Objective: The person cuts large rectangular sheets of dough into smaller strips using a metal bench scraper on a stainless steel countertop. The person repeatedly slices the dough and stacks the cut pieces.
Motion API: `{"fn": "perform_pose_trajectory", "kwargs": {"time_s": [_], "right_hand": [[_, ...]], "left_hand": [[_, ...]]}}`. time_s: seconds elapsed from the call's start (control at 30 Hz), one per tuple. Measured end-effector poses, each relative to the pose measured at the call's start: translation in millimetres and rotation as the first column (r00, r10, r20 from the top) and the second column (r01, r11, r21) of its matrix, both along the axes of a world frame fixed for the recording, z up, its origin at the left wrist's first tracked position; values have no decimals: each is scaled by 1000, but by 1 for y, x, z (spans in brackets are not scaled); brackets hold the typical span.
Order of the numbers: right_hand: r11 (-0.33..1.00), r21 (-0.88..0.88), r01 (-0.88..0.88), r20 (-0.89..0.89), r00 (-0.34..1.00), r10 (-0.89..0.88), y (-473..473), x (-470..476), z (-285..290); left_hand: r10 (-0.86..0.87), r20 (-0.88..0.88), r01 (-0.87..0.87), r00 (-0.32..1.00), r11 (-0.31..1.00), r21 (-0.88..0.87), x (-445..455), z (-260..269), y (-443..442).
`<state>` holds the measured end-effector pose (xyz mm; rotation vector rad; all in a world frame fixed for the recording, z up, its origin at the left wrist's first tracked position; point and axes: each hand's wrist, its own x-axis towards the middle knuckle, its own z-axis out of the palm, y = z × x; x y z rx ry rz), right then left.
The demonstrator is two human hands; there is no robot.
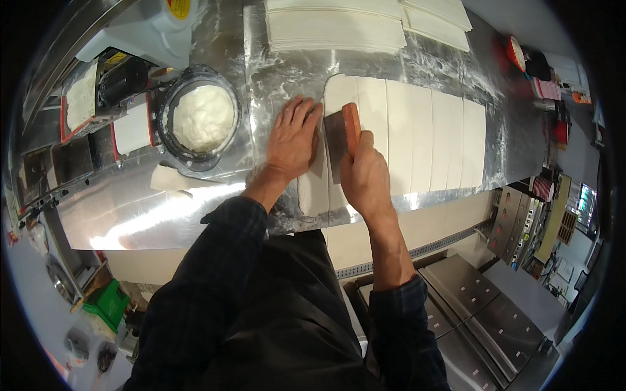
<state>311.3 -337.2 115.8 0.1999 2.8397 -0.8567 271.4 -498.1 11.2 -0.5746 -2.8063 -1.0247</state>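
Note:
A wide sheet of pale dough (423, 137) lies on the floured steel worktop (288, 68), parted by several straight cuts into strips. My right hand (367, 176) grips the orange-brown handle of a dough scraper (337, 141). Its flat metal blade stands on the dough near the sheet's left end. Flat beside that left edge rests my left hand (296, 137), palm down and fingers slightly spread, holding nothing. Its fingertips are by the dough's border. The blade's lower edge, where it meets the dough, is partly hidden by my right hand.
Stacked dough sheets (335, 27) lie at the back. Left of my hands is a dark bowl (238, 119) with a white doughy mass (203, 119), near a dough scrap (168, 178). A red-edged machine (105, 102) stands far left. Steel cabinets (484, 313) are behind me on the right.

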Motion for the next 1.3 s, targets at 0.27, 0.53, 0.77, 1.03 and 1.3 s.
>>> {"fn": "perform_pose_trajectory", "kwargs": {"time_s": [0.27,0.53,0.77,1.03,1.3], "right_hand": [[999,-7,38,223,974,-35,8,83,25],[992,-11,124,252,961,-118,9,188,36],[981,-3,193,231,955,-187,-1,206,32],[975,-24,219,174,962,-212,0,217,23],[974,-33,223,273,940,-206,-1,228,2]], "left_hand": [[42,-44,-42,998,999,-6,1,-10,0],[67,-58,-61,996,993,105,1,-12,2],[98,262,-173,960,944,280,44,18,1],[276,509,-578,815,446,683,159,92,-165],[653,589,-835,476,125,536,248,32,-412]]}}
